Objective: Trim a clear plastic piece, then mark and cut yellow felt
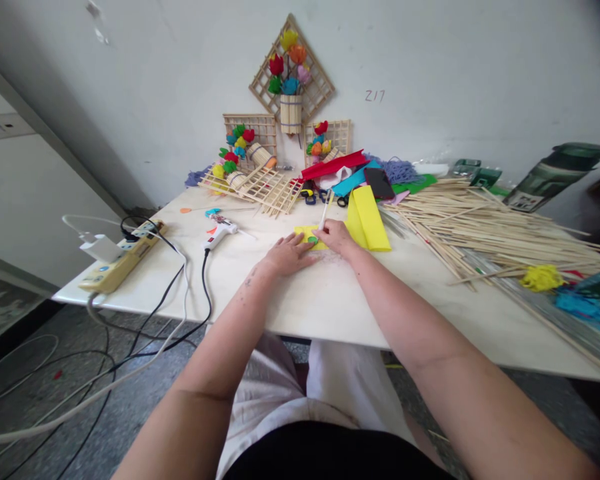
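Note:
My left hand (pixel 291 255) lies flat with fingers stretched out, its fingertips on a small piece of yellow paper (pixel 300 230). My right hand (pixel 336 235) is closed around a slim white pen (pixel 325 212), tilted over that paper. Between the hands, a small green shape (pixel 313 240) rests on the yellow piece; I cannot tell what it is made of. Just right of the pen is a larger folded sheet of yellow paper (pixel 367 223). Scissors with yellow and black handles (pixel 308 196) lie behind the hands.
A white glue gun (pixel 221 234) and a power strip (pixel 125 257) with trailing cables are on the left. Lattice panels with paper flowers (pixel 291 73) lean at the wall. Wooden sticks (pixel 485 223), a phone (pixel 379 183) and a dark green bottle (pixel 555 177) occupy the right.

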The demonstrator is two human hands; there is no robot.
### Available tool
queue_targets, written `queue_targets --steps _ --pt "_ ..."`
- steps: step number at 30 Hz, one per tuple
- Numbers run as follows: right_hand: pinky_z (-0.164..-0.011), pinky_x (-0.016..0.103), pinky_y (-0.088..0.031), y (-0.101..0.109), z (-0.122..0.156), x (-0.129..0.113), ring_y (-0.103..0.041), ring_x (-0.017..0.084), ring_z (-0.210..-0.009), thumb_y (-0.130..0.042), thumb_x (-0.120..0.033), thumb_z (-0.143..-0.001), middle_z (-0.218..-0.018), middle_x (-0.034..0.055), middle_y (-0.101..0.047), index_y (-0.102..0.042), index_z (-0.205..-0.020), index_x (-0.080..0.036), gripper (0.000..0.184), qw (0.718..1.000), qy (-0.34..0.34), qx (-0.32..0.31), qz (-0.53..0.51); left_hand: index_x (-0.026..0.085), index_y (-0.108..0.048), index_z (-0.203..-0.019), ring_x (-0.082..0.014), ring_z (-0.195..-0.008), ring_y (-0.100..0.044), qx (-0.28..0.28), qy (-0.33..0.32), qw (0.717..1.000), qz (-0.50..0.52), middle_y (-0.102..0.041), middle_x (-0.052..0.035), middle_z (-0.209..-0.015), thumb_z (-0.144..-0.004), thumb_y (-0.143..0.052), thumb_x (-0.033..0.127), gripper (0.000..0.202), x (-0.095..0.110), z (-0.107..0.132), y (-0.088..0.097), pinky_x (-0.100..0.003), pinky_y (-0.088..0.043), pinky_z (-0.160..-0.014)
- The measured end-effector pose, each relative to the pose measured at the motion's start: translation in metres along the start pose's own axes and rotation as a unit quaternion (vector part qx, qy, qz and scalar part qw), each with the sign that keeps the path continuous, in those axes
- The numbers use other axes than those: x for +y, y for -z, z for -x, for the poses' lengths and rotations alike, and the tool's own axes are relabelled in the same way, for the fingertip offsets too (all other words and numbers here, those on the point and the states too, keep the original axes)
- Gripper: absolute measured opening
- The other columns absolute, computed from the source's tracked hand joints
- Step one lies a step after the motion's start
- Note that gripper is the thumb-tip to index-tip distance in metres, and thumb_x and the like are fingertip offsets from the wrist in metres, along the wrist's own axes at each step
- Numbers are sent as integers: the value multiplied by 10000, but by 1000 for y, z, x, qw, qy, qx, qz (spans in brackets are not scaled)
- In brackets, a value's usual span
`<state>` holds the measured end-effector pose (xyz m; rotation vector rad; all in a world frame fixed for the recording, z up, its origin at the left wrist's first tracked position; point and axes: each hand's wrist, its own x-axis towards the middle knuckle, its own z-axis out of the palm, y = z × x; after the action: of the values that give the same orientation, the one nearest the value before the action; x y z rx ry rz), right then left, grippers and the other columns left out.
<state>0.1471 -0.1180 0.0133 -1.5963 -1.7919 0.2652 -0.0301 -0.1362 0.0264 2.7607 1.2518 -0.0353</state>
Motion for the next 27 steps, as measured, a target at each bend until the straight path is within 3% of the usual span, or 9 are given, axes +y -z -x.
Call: queue_targets --steps 5,10,17,27 --pt "-553 220 -368 1 1 1 -511 122 -591 -569 -317 -725 -632 32 -623 -658 -698 -113 224 999 -33 -1 -43 293 -338 -1382 -257 -1363 -196 3 -4 1000 -3 -245 -62 -1485 -865 -248 612 614 -2 -2 -1 -441 -193 -1087" --pt "-559 217 -374 1 3 2 -527 129 -612 -576 -315 -722 -647 37 -639 -677 -734 -105 234 998 -14 -19 -66 305 -368 -1365 -251 -1354 -224 14 -5 1000 0 -283 -61 -1468 -878 -233 592 581 -4 -5 -4 -435 -209 -1083" --pt "-552 216 -359 4 4 1 -529 130 -609 -581 -360 -729 -632 27 -635 -682 -716 -125 256 999 -6 -39 -15 336 -390 -1348 -247 -1344 -249 20 13 1000 8 -303 -38 -1460 -889 -255 555 526 -3 -4 -1 -447 -211 -1081" --pt "-594 232 -387 7 6 -3 -587 159 -693 -582 -377 -737 -760 45 -688 -707 -812 -153 267 997 -24 -59 33 351 -423 -1325 -240 -1327 -283 32 13 999 13 -329 -28 -1445 -892 -309 500 472 -4 -3 -2 -448 -223 -1077"
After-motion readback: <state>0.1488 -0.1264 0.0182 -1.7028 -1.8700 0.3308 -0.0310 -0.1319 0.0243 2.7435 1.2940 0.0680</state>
